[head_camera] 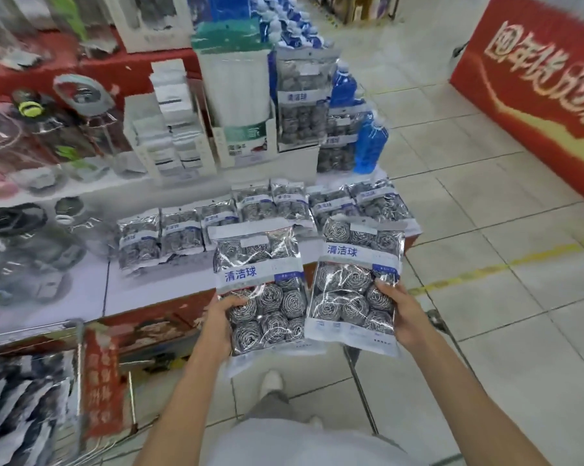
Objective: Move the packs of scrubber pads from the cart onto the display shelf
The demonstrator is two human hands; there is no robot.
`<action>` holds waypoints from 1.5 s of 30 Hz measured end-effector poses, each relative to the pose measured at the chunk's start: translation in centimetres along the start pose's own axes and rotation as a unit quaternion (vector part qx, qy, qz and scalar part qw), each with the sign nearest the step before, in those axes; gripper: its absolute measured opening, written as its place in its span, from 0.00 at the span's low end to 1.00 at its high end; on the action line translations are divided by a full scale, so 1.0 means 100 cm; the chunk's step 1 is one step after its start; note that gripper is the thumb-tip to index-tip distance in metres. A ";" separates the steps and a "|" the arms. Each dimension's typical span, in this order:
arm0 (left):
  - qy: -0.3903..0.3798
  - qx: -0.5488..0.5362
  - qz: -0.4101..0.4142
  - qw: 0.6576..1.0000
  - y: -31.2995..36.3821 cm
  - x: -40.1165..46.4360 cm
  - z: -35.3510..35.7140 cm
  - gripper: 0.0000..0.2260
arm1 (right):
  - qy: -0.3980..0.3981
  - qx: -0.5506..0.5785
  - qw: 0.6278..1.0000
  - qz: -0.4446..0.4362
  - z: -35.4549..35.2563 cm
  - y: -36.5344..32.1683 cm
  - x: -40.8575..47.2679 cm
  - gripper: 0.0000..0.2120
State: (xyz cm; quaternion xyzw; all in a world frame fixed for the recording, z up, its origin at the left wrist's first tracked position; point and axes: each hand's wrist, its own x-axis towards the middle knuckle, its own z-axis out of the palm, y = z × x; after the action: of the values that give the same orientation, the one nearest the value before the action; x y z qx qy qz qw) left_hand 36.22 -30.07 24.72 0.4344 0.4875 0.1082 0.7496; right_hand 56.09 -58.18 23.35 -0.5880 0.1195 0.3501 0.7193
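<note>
2 packs of scrubber pads hang above the display shelf [149, 280] edge: the left hand [221, 317] grips one pack [260, 290], the right hand [403, 314] grips the other [354, 284]. They look light, crinkly and slippery; bottom-corner grips suit them. More packs [18, 408] wait in the cart [78, 364] on the tiled floor [485, 230].
</note>
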 end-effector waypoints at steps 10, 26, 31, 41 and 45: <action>-0.066 0.034 -0.018 0.997 -0.002 0.050 0.126 0.22 | 0.007 0.001 1.000 -0.001 -0.084 -0.067 0.080 0.26; -0.063 -0.004 -0.105 0.992 0.026 0.195 0.294 0.24 | -0.016 -0.102 0.993 0.056 -0.153 -0.218 0.282 0.24; -0.026 -0.009 -0.134 0.991 0.031 0.234 0.332 0.29 | -0.025 -0.148 0.985 0.081 -0.168 -0.254 0.348 0.17; 0.035 -0.048 -0.217 0.974 0.019 0.289 0.407 0.24 | -0.096 -0.213 0.959 0.161 -0.177 -0.284 0.485 0.21; 0.062 -0.046 -0.200 0.977 0.005 0.327 0.409 0.35 | -0.096 -0.220 0.953 0.183 -0.170 -0.273 0.526 0.27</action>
State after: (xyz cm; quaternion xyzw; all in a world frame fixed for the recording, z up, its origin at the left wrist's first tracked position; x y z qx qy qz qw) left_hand 86.46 -32.96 10.32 0.2855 0.6047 0.0049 0.7435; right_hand 115.92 -56.62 8.70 -0.6635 0.0755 0.5478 0.5039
